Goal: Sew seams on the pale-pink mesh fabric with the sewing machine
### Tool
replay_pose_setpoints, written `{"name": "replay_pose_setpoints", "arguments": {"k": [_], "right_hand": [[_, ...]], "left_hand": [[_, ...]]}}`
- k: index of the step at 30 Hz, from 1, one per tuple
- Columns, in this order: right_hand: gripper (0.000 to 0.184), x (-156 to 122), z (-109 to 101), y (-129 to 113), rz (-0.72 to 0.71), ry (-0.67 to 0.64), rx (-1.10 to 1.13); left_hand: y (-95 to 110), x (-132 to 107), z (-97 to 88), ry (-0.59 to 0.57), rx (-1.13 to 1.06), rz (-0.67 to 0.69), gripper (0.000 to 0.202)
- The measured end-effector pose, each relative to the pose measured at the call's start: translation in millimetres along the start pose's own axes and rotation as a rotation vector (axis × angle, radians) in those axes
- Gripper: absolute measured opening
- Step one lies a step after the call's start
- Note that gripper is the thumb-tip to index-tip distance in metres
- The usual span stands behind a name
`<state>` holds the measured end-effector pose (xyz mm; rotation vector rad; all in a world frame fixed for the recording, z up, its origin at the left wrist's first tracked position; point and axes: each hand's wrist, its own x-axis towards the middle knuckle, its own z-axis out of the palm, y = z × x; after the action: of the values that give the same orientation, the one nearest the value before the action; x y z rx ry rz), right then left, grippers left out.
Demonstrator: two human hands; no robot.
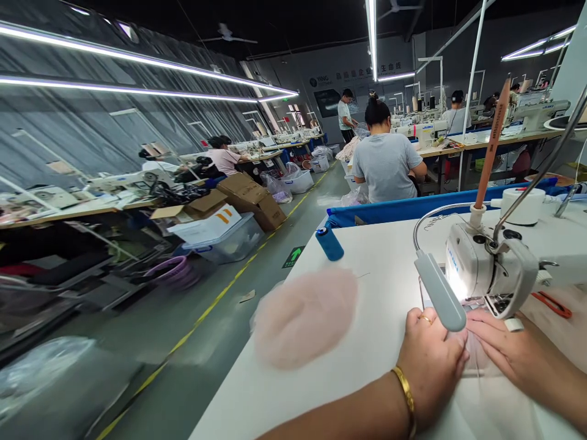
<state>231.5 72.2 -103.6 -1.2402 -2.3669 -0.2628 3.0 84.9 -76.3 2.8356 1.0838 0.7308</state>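
My left hand (433, 357), with a gold ring and bracelet, has its fingers curled and closed on sheer pale pink fabric (477, 357). My right hand (523, 354) lies on the same fabric, its fingers stretched toward the needle area; a few fingertips are hidden. Both hands are just in front of the head of a white sewing machine (463, 256). A grey lamp (440, 293) on a bendy metal neck covers part of the left fingers and the needle. More pink tulle (305, 318) lies in a loose, round heap on the white table (367, 391).
A blue thread spool (329, 243) stands near the table's far left corner. Red thread snips (553, 304) lie right of the machine. A brown pencil (493, 143) stands upright on top. Behind the blue cloth edge (385, 208) sits a co-worker (385, 156). Boxes (252, 205) line the aisle.
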Motion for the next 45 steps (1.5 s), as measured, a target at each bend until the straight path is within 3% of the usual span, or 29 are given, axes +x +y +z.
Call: {"name": "replay_pose_setpoints", "arguments": {"k": [6,10,15,18,21,23,30,35,37,40,43,45], "right_hand": [[0.04,-3.5,8.1,6.2,-0.01,0.043,-0.014],[0.038,-7.8,9.5,10.0,-0.001,0.002,0.013],[0.027,-8.1,-11.6,4.2,-0.071,-0.01,0.127],[0.029,-6.0,-26.6,-4.3,-0.156,-0.109,0.193],[0.01,-4.9,-30.4,-10.1,-0.148,-0.19,0.237],[0.016,-5.7,-27.5,-10.9,-0.135,-0.197,0.272],[0.03,-8.8,-23.1,-5.0,0.18,-0.123,0.468],[0.04,-3.6,-23.1,-3.3,0.339,-0.165,0.571],[0.04,-3.1,-24.1,-3.8,0.309,-0.18,0.552],[0.029,-4.0,-31.5,-5.9,0.145,-0.224,0.497],[0.02,-5.4,-42.0,-9.4,-0.019,-0.302,0.443],[0.022,-6.1,-46.4,-11.6,-0.048,-0.352,0.418]], "left_hand": [[-0.2,2.6,0.6,-0.006,-0.003,-0.011,0.012],[-0.6,3.1,0.5,-0.017,-0.011,-0.016,0.013],[-5.4,1.3,0.4,-0.018,-0.046,-0.02,0.018],[-10.2,-1.4,-0.1,-0.02,-0.09,-0.013,0.019],[-14.0,-3.0,-2.0,-0.018,-0.117,-0.001,0.017],[-15.9,-1.9,-4.0,-0.033,-0.122,0.023,0.014],[-25.9,12.5,-5.2,-0.137,-0.136,0.062,0.035],[-27.3,18.4,4.7,-0.127,-0.187,0.051,0.012],[-26.7,18.2,8.0,-0.097,-0.216,0.039,0.007],[-26.3,14.1,8.1,-0.064,-0.243,0.064,0.006],[-24.6,5.9,2.1,-0.065,-0.193,0.123,0.005],[-22.1,0.0,-3.3,-0.068,-0.152,0.155,0.009]]}}
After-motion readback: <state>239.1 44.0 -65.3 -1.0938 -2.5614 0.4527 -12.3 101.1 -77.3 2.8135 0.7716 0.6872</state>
